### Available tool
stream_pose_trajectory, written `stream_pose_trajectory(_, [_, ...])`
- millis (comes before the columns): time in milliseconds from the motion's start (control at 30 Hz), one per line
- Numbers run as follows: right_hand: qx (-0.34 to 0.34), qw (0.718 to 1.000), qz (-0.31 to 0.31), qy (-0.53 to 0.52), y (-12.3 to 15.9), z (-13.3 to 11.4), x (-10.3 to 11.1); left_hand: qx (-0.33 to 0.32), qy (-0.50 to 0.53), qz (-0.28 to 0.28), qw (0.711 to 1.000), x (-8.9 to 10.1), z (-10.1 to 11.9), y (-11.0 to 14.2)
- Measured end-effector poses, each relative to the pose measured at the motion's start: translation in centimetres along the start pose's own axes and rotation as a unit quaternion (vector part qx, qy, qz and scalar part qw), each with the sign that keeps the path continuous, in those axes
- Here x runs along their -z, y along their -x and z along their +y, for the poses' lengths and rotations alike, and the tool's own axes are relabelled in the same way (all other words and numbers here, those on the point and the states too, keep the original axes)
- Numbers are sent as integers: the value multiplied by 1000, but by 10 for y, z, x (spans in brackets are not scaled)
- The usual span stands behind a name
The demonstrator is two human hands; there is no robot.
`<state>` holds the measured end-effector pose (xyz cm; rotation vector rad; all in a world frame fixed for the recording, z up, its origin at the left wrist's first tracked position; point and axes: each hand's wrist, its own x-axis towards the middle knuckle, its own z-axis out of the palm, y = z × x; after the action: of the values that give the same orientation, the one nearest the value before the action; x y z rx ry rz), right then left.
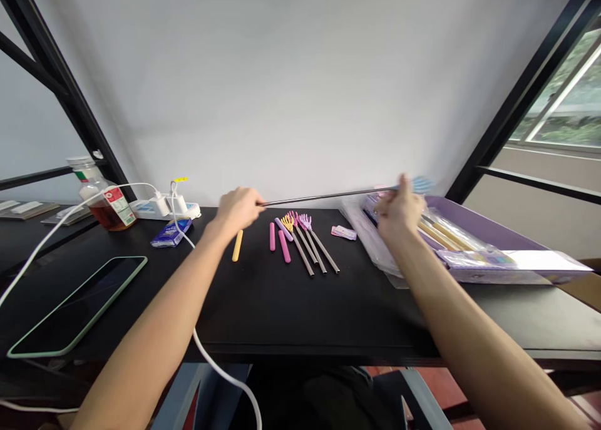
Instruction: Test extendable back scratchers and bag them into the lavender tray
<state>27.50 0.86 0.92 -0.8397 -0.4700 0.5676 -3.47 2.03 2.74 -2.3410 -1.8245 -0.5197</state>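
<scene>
A telescopic back scratcher (323, 197) is stretched out level above the table between my hands. My left hand (238, 209) is closed on the thin end of its metal rod. At the other end, my right hand (401, 211) grips the rod just beside the blue claw head (421, 184), which is blurred. Below lie several shorter back scratchers (312, 248) with yellow, pink and purple claw heads, fanned out side by side. Loose handle sleeves rest to their left: a yellow one (237, 246), two pink ones (284, 247) and a purple one (283, 230).
On the right, a purple box (502, 230) holds wrapped back scratchers, with clear plastic bags (375, 242) beside it. A small pink packet (344, 232) lies nearby. Leftward are a tablet (79, 305), a blue packet (171, 232), a bottle (101, 195), a power strip (192, 211) and a white cable (225, 377).
</scene>
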Motion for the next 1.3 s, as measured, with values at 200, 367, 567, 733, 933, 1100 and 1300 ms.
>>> stream_pose_trajectory(200, [8,989,146,14,-39,-16,23,154,-75,-67,983,2,-46,-10])
stream_pose_trajectory(367, [24,991,131,30,-34,-14,23,110,-95,-72,987,-1,-49,-7])
stream_pose_trajectory(567, [71,992,84,57,-24,0,17,-21,-26,-76,997,-5,-37,-4])
stream_pose_trajectory(733, [119,964,-222,85,29,33,-5,-211,103,7,972,-17,22,4])
stream_pose_trajectory(933, [178,902,-332,212,73,41,-7,-306,107,113,939,-21,66,19])
stream_pose_trajectory(1100, [109,895,-399,166,73,43,-12,-273,73,153,947,-19,69,16])
stream_pose_trajectory(1300, [35,956,-278,90,30,29,-1,-277,32,153,948,-27,38,11])
